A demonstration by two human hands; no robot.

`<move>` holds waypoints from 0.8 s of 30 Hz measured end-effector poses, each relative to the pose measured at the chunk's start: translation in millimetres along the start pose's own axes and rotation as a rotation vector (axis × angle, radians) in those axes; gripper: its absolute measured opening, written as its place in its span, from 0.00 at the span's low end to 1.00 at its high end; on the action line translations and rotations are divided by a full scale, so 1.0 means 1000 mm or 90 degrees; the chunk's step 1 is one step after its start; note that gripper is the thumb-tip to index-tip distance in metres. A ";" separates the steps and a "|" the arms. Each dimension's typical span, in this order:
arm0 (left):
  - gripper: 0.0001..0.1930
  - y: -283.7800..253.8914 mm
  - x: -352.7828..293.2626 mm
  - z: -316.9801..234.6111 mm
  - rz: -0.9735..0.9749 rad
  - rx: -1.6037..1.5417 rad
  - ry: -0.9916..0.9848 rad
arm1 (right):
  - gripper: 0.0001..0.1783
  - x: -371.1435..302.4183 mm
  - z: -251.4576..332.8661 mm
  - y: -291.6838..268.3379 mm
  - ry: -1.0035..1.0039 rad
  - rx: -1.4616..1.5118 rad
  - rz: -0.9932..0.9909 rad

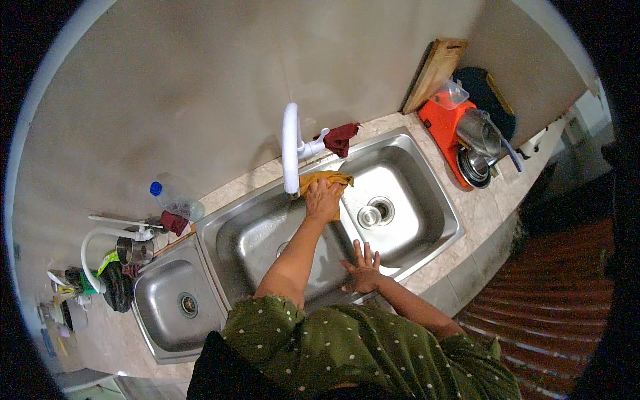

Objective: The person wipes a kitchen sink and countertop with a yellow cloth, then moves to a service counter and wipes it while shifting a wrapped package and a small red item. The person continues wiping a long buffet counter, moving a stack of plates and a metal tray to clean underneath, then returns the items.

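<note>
My left hand [323,201] presses a mustard-yellow cloth [337,178] against the back of the steel double-bowl sink [407,257], where the divider meets the rear rim. Part of the cloth hangs over the divider, below my fingers. My right hand [362,268] has its fingers spread and holds nothing; it rests by the front end of the divider. Just left of the cloth, a white gooseneck faucet [290,143] curves over the left bowl. In the right bowl a small clear round item [369,217] sits beside the drain [383,209].
Dark red cloths [341,139] lie near the faucet and by a plastic bottle [175,200]. To the right stand an orange appliance [443,137] with a clear jar and a wooden board [437,73]. A smaller sink [175,333] with another white faucet [90,257] is at left.
</note>
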State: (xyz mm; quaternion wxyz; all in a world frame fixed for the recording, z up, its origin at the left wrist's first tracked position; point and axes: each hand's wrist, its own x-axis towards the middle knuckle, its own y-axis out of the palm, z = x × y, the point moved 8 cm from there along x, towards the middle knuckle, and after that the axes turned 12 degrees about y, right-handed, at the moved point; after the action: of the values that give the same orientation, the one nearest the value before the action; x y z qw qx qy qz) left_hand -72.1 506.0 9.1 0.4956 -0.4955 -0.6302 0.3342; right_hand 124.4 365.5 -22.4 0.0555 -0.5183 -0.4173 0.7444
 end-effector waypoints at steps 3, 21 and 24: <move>0.12 -0.021 0.027 0.018 0.005 0.017 -0.064 | 0.53 0.000 -0.001 0.000 -0.004 -0.010 -0.010; 0.43 -0.102 -0.065 0.157 0.010 0.202 -0.251 | 0.50 0.003 -0.003 0.003 -0.021 0.053 -0.030; 0.43 -0.116 -0.096 0.172 0.134 0.196 -0.339 | 0.50 0.004 -0.001 0.001 -0.022 0.042 -0.019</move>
State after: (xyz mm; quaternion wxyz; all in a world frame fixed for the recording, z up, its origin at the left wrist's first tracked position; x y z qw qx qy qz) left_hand -269.5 393.3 38.0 0.3449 -0.3724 -0.6253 0.5928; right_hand 123.8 367.8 -26.4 0.0763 -0.4971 -0.4011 0.7657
